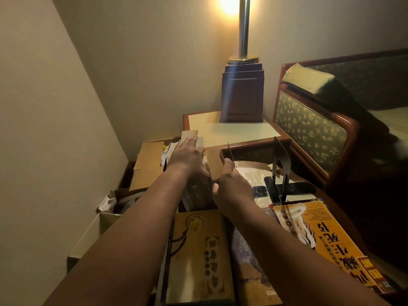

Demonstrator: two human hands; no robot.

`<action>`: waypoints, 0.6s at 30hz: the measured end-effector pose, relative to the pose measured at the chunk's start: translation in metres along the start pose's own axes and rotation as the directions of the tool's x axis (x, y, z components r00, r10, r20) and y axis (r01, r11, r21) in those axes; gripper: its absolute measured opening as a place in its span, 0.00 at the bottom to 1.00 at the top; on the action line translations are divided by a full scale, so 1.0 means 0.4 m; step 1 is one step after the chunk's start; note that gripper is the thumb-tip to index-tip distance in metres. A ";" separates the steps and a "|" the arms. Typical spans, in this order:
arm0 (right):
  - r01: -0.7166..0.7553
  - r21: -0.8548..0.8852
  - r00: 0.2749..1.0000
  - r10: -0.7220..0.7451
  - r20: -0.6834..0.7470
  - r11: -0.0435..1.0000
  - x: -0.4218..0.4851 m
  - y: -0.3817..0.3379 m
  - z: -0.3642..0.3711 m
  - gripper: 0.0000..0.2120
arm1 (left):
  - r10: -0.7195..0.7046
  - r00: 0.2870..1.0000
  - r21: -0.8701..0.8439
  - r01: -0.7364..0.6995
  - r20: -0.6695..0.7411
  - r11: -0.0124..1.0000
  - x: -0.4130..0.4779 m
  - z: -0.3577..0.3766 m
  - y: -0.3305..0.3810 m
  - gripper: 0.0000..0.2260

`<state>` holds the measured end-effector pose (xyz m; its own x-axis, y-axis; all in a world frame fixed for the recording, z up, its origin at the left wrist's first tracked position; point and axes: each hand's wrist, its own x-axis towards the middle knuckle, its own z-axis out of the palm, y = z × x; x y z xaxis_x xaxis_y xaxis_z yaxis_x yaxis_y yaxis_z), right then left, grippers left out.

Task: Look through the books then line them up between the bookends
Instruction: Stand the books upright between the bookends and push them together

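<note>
Nearest you lay the brown book (198,257), flat and not yet shelved, just this side of the row of books (199,193). The orange book (326,239) lay flat to that row's right. The row stood on edge, each book's length seeming to run away from you. Your left hand (187,154) rested flat on the row's top, fingers straight. Your right hand (230,186), at the row's right flank, pinched the thin plate of the first bookend (230,152). The second bookend (280,171) stood well right of the row, so the gap likely opened rightward, with your right hand nearer both flat books.
</note>
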<state>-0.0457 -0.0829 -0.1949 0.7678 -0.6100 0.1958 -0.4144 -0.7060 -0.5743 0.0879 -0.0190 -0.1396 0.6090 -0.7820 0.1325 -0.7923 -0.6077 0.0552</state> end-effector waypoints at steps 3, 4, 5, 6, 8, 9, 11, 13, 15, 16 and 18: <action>-0.030 0.173 0.999 0.027 0.022 0.984 -0.039 0.044 0.018 0.27 | 0.001 1.000 0.001 -0.001 0.004 1.000 -0.003 -0.005 0.001 0.33; -0.056 0.224 0.998 0.046 0.047 0.973 -0.046 0.059 0.025 0.24 | 0.000 1.000 -0.001 0.000 0.006 1.000 -0.003 -0.007 0.002 0.33; -0.072 0.263 0.996 0.056 0.066 0.962 -0.051 0.072 0.034 0.22 | -0.002 1.000 -0.001 0.002 0.009 1.000 -0.003 -0.008 0.002 0.33; -0.083 0.288 0.995 0.065 0.071 0.954 -0.054 0.084 0.044 0.19 | -0.004 1.000 0.002 0.004 0.011 1.000 -0.002 -0.009 0.002 0.33; -0.092 0.333 0.996 0.085 0.035 0.938 -0.057 0.097 0.063 0.15 | -0.002 1.000 0.010 0.002 0.012 1.000 0.000 -0.008 0.002 0.33; -0.091 0.359 0.996 0.091 0.016 0.929 -0.054 0.100 0.074 0.14 | -0.002 1.000 0.011 0.002 0.012 1.000 0.000 -0.007 0.003 0.33; -0.131 0.393 0.991 0.122 0.047 0.910 -0.044 0.102 0.095 0.16 | -0.003 1.000 0.013 0.002 0.009 1.000 0.001 -0.006 0.002 0.33; -0.213 0.420 0.975 0.166 0.145 0.882 -0.033 0.104 0.115 0.23 | -0.003 1.000 0.022 0.003 0.007 1.000 0.003 -0.004 0.000 0.33; -0.234 0.417 0.965 0.157 0.211 0.878 -0.025 0.119 0.137 0.28 | -0.005 1.000 0.028 0.005 0.013 1.000 0.003 -0.004 -0.001 0.34; -0.249 0.423 0.957 0.155 0.245 0.871 -0.025 0.124 0.143 0.29 | -0.006 1.000 0.027 0.005 0.018 1.000 0.004 -0.004 -0.002 0.34; -0.308 0.463 0.938 0.184 0.292 0.831 -0.021 0.134 0.157 0.27 | -0.007 1.000 0.025 0.007 0.020 1.000 0.005 -0.004 -0.005 0.34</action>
<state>-0.0437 -0.0930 -0.2773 0.7869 -0.5974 -0.1547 -0.3547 -0.2328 -0.9055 0.0905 -0.0192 -0.1378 0.6154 -0.7801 0.1127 -0.7869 -0.6163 0.0312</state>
